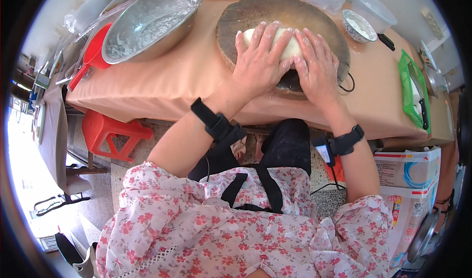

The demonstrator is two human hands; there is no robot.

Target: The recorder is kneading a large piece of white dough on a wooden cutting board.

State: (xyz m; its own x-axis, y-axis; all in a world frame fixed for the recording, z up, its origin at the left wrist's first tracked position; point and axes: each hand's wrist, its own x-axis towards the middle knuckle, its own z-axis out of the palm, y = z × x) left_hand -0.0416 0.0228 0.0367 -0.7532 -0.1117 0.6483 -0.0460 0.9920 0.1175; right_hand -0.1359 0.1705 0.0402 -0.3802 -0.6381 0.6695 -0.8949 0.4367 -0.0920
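A pale, smooth lump of dough lies on a round, worn wooden board at the top middle of the view. My left hand rests over its left part, fingers bent and pressed onto it. My right hand grips the right side, thumb near my left one. Both hands have white powder on the fingertips and hide much of the dough. Black straps circle both wrists. A small patterned bowl of white powder stands just right of the board.
A floury steel basin and red scoop are at the left of the covered table. A green basket with a black-handled tool and a clear plastic container are at the right. A red stool stands below, cartons lower right.
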